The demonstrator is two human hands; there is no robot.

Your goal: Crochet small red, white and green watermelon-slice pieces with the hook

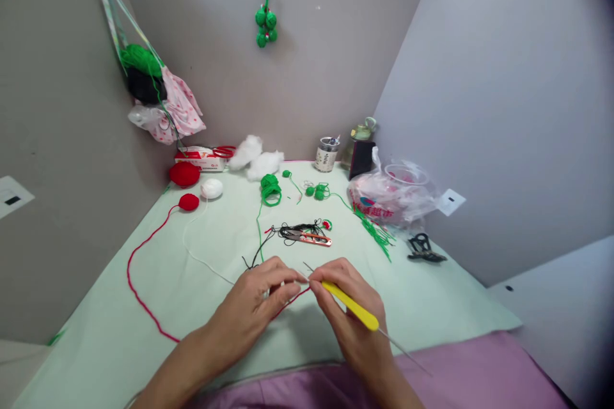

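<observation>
My right hand (359,316) is closed round a crochet hook (351,305) with a yellow handle. Its thin metal tip points up and left, and the other metal end sticks out behind the hand. My left hand (256,300) pinches yarn close to the hook; the work between the fingertips is too small to make out. A strand of red yarn (137,287) runs from a red ball (188,202) to the hands. White yarn (204,259) leads from a white ball (212,189) toward my left hand. Both hands are just above the table's front part.
Thread snips (314,239) lie on tangled black cord (292,230). Farther back are green yarn (271,190), white stuffing (265,165), a can (327,154) and a plastic bag (393,195). A black claw clip (425,249) sits at right. Grey partitions (288,89) enclose the table.
</observation>
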